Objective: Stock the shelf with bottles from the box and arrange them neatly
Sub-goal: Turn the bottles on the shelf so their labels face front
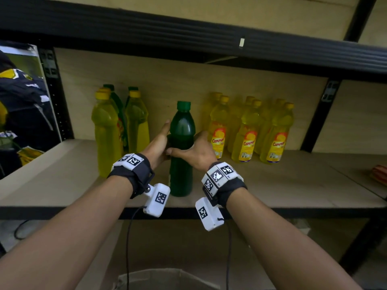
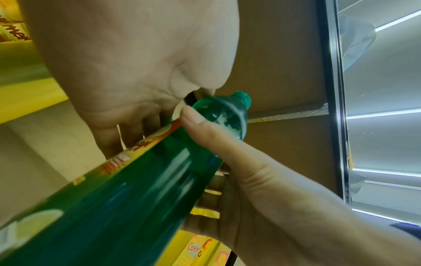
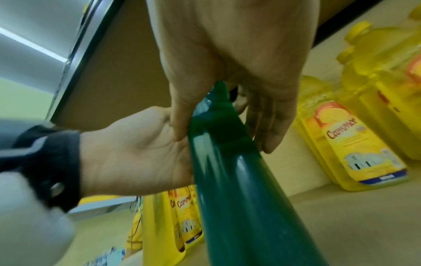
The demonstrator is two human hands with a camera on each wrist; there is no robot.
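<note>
Head view: green bottle [image 1: 181, 147] stands upright on the shelf board [image 1: 293, 185], near the front edge, in the gap between two yellow groups. Translucent dark green plastic, ribbed green screw cap [image 1: 183, 106], rounded shoulder, pinched waist, straight lower body. Both hands clasp it at the waist. Left hand [image 1: 159, 143] wraps the left side, fingers reaching up along the shoulder; right hand [image 1: 195, 152] wraps the right side, thumb across the front.

Left wrist view: bottle [image 2: 141, 189] glossy, with a yellow-orange label running down one side; left thumb [image 2: 200, 129] presses just below the shoulder, right hand [image 2: 127, 59] fingers curled round the far side. Right wrist view: smooth green body [image 3: 232, 180], no label on this face, right fingers [image 3: 268, 126] and left palm [image 3: 141, 153] on opposite sides.

Outward: left group of yellow bottles [image 1: 106, 135], unlabelled faces forward, yellow caps, with two green caps showing behind. Right group of yellow bottles [image 1: 247, 132] in rows, orange-yellow "Cammer" labels facing front; same labels in right wrist view [image 3: 355, 144]. Shelf board is matte tan fibreboard, backing the same; frame is black ribbed metal, upper beam [image 1: 188, 34] overhead, slotted post [image 1: 54, 91] at left. White tracker blocks with black square markers strapped on both wrists [image 1: 134, 164]. Brown cardboard box flap [image 1: 159, 277] at the bottom edge. Red-striped object [image 1: 380, 172] at far right of the shelf, cut off, cannot identify.
</note>
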